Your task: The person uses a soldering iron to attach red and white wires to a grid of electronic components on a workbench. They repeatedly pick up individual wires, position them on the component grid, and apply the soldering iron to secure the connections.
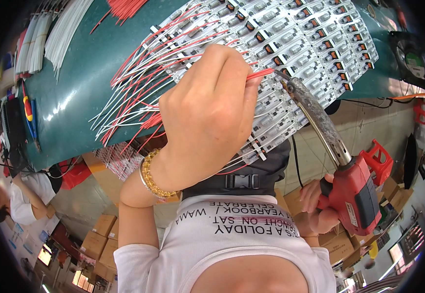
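red wires [261, 74]: a short bunch above the boards, ends pointing right, right at the iron's dark tip [282, 74]; cannot tell whether they touch.
left hand [210, 100]: grasping the red wires between thumb and fingers, knuckles up, over the near left part of the boards.
right hand [317, 207]: fingers curled round the handle of the soldering iron.
soldering iron [349, 180]: red and black body near right, long metal barrel slanting far and left to the wires.
boards [295, 46]: a broad pale sheet of joined strips, rows of black-and-orange parts and small clear pieces on them.
leads [124, 100]: thin, white and red, fanning left off the boards across the table.
table [71, 110]: green, shiny.
left side of table: white wire bundle [68, 34], far; red-and-yellow-handled tool [28, 108], nearer.
far edge: red wire bundle [124, 9], left of the boards.
wrist: yellow beaded bracelet [149, 173] on the left arm.
beyond the table: red stool [378, 158] right; cartons [95, 241] and a seated co-worker [27, 200] left.
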